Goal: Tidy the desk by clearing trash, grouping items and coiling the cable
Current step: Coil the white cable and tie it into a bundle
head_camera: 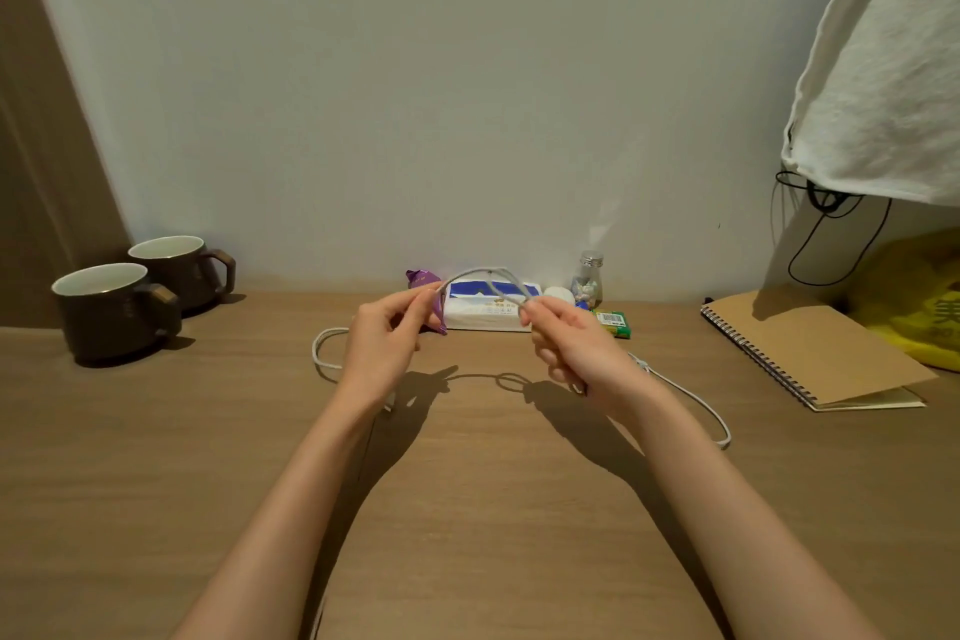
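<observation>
A white cable point(480, 271) arches in the air between my two hands above the wooden desk point(467, 483). My left hand point(384, 343) pinches it at the left end of the arch, and my right hand point(563, 343) grips it at the right end with curled fingers. From the left hand the cable drops in a loop onto the desk at the left. From the right hand it trails across the desk to the right and curves back near the notebook. A small loop hangs under the right hand.
Two dark mugs point(117, 309) stand at the back left. Against the wall sit a purple wrapper point(422, 280), a tissue pack point(488, 309), a white ball point(560, 296), a small glass bottle point(588, 280) and a green packet point(614, 323). A spiral notebook point(810, 353) and yellow bag point(914, 296) lie right.
</observation>
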{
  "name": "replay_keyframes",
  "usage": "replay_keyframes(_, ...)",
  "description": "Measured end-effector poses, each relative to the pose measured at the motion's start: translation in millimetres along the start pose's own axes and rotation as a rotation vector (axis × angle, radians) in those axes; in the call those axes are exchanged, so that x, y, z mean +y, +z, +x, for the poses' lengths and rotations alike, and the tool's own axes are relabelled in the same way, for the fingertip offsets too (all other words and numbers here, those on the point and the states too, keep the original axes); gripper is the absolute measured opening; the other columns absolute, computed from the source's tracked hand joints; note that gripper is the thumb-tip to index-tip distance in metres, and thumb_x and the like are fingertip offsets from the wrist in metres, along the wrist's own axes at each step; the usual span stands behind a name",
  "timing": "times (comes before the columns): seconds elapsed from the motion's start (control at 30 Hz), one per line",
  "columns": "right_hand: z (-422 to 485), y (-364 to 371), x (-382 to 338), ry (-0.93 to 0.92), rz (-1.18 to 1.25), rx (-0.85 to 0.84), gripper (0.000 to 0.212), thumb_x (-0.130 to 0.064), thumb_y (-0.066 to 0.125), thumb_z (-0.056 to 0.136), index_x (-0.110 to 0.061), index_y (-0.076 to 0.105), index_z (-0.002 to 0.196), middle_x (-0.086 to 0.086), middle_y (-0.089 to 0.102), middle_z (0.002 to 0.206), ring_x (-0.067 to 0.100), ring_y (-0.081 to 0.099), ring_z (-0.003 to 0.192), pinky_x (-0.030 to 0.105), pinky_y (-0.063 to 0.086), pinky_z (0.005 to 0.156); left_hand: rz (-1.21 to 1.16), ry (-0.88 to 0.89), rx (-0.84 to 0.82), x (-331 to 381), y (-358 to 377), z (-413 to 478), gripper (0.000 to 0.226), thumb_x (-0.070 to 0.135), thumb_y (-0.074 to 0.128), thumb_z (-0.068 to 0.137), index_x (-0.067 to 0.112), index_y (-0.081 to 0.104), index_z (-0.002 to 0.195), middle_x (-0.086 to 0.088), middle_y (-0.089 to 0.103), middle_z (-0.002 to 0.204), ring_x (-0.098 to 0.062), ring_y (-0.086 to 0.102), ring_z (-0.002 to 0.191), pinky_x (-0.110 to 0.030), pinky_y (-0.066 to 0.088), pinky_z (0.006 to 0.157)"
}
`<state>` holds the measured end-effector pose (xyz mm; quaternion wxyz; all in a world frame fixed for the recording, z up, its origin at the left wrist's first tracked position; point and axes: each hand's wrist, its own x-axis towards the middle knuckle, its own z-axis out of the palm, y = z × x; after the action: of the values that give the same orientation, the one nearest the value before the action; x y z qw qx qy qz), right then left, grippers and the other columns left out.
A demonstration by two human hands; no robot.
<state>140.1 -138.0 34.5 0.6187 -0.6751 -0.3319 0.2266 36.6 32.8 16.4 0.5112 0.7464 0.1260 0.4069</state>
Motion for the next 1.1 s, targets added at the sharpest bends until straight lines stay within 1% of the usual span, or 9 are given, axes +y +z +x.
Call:
replay_keyframes(0.1,2,-4,-5,0.088,0.481,0.012,0.020,-0.025,0.046,0.100,-0.015,0.053,0.084,-0.007,0.033,0.055,0.001,0.024,0.040,0.011,0.018,0.032,-0.033,-0.028,-0.015,3,4,-4,0.020,0.019,0.054,0.094,0.015,0.070,0.107,-0.001,0.067,0.072,0.005,0.055,0.058,-0.007,0.041,0.058)
replay_keyframes(0.2,2,-4,-7,0.132,0.768,0.047,0.017,-0.023,0.051,0.097,-0.010,0.058,0.090,-0.002,0.047,0.062,0.002,0.033,0.038,0.010,0.025,0.031,0.107,0.021,-0.022,-3,9,-7,0.018,0.025,0.056,0.093,0.023,0.072,0.100,0.000,0.070,0.074,0.000,0.054,0.058,-0.018,0.044,0.058)
replay_keyframes(0.3,2,5,0,0.097,0.584,0.186,0.016,-0.020,0.056,0.094,-0.009,0.067,0.093,-0.001,0.057,0.070,0.003,0.046,0.047,0.012,0.039,0.040,0.312,0.162,-0.105,-4,14,-12,0.017,0.022,0.057,0.093,0.021,0.072,0.098,0.014,0.064,0.072,0.002,0.055,0.061,-0.010,0.038,0.057)
replay_keyframes(0.4,1,13,6,0.052,0.308,0.295,0.016,-0.023,0.059,0.092,-0.014,0.072,0.094,0.000,0.067,0.077,0.007,0.058,0.061,0.017,0.050,0.056,0.556,0.303,-0.240,0,20,-20,0.015,0.025,0.055,0.093,0.026,0.069,0.099,0.023,0.057,0.081,0.003,0.054,0.071,-0.011,0.038,0.061)
replay_keyframes(0.57,-2,11,7,0.019,0.092,0.252,0.018,-0.026,0.060,0.091,-0.016,0.073,0.099,0.000,0.069,0.077,0.012,0.064,0.072,0.023,0.054,0.067,0.687,0.254,-0.376,7,24,-28,0.018,0.035,0.045,0.097,0.032,0.062,0.089,0.017,0.058,0.081,-0.002,0.053,0.077,-0.016,0.041,0.064)
replay_keyframes(0.73,-4,7,4,-0.017,-0.090,0.170,0.020,-0.030,0.062,0.089,-0.016,0.075,0.094,-0.001,0.070,0.073,0.009,0.066,0.069,0.019,0.053,0.063,0.701,0.195,-0.435,6,22,-26,0.021,0.035,0.044,0.097,0.031,0.063,0.088,0.014,0.062,0.085,-0.001,0.054,0.078,-0.019,0.043,0.066)
replay_keyframes(0.9,-4,8,7,-0.036,-0.206,0.116,0.027,-0.030,0.064,0.089,-0.005,0.075,0.089,0.002,0.071,0.070,0.009,0.066,0.065,0.019,0.052,0.063,0.722,0.230,-0.488,4,22,-25,0.018,0.033,0.047,0.097,0.034,0.063,0.090,0.019,0.057,0.082,0.003,0.049,0.073,-0.012,0.031,0.059)
replay_keyframes(1.0,-5,9,7,-0.038,-0.217,0.082,0.020,-0.027,0.065,0.089,-0.011,0.076,0.085,-0.006,0.069,0.063,-0.001,0.063,0.060,0.011,0.046,0.057,0.740,0.251,-0.505,4,21,-26,0.020,0.035,0.046,0.097,0.034,0.063,0.088,0.017,0.060,0.082,0.000,0.052,0.075,-0.016,0.034,0.060)
replay_keyframes(1.1,-5,10,7,-0.060,-0.239,0.069,0.014,-0.027,0.065,0.089,-0.019,0.074,0.083,-0.008,0.067,0.066,0.000,0.061,0.066,0.015,0.047,0.063,0.727,0.232,-0.522,3,22,-25,0.021,0.037,0.045,0.097,0.035,0.064,0.088,0.018,0.059,0.077,0.000,0.053,0.073,-0.019,0.036,0.062)
